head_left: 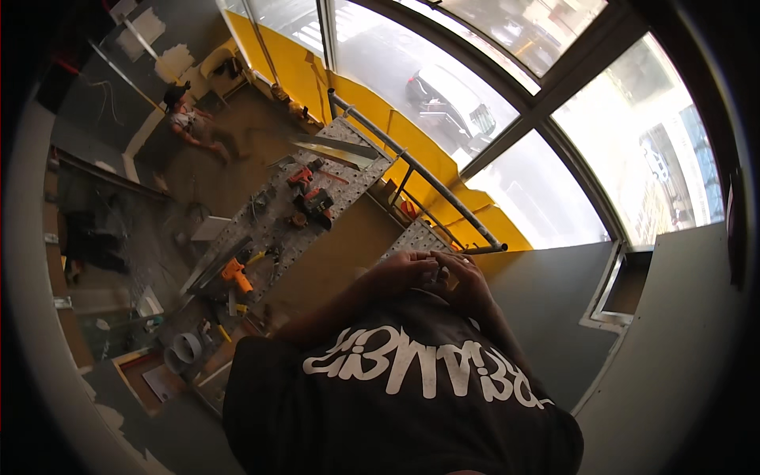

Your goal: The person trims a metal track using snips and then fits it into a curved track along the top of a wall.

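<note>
My left hand [405, 269] and my right hand [469, 283] are held close together in front of my chest, fingers bent inward and meeting. Something small may be pinched between the fingertips, but I cannot make it out. Just beyond them lies a bit of perforated metal deck [418, 239], with a grey pipe guard rail [443, 194] over it. Off to the left, a longer perforated scaffold platform [348, 188] carries an orange drill [236, 274], a red-and-black power tool [318, 203] and another red tool [301, 176]. Neither hand touches these.
Metal strips [336, 150] lie across the platform's far end. Yellow sheeting [372, 103] runs below large windows [443, 71]. A person in a dark cap [190, 123] is low down at the far left. A grey wall panel [546, 309] stands to my right.
</note>
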A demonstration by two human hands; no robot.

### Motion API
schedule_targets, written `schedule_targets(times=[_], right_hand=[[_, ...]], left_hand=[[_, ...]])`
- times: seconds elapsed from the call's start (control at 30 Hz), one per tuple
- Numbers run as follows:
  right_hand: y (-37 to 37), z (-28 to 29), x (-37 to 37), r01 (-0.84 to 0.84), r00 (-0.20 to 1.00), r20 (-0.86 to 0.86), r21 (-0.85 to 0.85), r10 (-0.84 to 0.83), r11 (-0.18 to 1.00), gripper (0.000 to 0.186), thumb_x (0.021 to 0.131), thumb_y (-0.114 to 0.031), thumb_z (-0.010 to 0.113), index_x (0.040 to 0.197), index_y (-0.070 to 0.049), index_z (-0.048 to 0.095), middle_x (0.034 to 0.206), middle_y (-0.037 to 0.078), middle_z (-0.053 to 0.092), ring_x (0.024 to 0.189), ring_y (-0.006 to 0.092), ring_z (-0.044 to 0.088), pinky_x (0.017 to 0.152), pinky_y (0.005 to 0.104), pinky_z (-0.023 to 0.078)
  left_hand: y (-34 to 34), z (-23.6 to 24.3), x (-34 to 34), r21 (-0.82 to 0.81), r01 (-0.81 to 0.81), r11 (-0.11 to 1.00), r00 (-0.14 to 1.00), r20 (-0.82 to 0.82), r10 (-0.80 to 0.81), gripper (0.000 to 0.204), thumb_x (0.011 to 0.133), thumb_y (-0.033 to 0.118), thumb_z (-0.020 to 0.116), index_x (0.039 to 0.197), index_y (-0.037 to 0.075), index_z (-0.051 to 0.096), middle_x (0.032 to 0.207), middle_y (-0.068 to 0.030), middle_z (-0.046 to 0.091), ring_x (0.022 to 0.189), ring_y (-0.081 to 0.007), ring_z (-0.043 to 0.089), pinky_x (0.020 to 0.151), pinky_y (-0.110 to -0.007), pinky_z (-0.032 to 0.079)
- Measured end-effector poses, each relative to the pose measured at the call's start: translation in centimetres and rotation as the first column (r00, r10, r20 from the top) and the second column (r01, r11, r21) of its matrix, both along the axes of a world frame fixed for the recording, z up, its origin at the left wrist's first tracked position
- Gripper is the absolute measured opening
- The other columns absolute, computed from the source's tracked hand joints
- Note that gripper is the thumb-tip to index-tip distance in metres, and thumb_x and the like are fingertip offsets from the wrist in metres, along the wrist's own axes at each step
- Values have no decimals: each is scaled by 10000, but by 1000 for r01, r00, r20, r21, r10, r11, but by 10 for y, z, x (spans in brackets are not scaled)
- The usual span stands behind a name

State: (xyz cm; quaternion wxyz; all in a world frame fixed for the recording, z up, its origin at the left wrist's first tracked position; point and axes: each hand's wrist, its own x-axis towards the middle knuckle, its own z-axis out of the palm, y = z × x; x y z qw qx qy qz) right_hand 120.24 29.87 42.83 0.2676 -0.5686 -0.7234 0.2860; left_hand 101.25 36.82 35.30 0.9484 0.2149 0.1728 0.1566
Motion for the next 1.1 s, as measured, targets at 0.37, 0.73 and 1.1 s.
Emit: schedule_targets(times=[0.37,0.73,1.1], right_hand=[[-31,8,-54,194,960,-188,-78,-206,978,645,737,-201,866,1306,-23,618,1184,194,688,1104,307,669,957,393,521],[-46,19,-51,351,905,-248,-29,-347,936,645,780,-192,822,1359,-61,571,1275,150,645,1208,295,597,1039,397,463],[-52,29,6,321,828,-443,-129,-344,938,707,809,-193,786,1427,-29,482,1416,196,537,1320,303,514,1112,410,387]], left_hand=[[7,20,-50,58,156,986,984,-92,-150,455,950,226,651,1294,-46,526,1148,-146,669,1010,-213,676,907,-322,553],[18,0,-27,9,235,972,972,12,-235,407,993,232,618,1350,74,503,1177,-77,639,1012,-176,654,875,-322,557],[17,-6,43,-111,320,941,947,10,-321,304,975,169,646,1257,83,573,1121,-80,665,1053,-212,659,904,-364,552]])
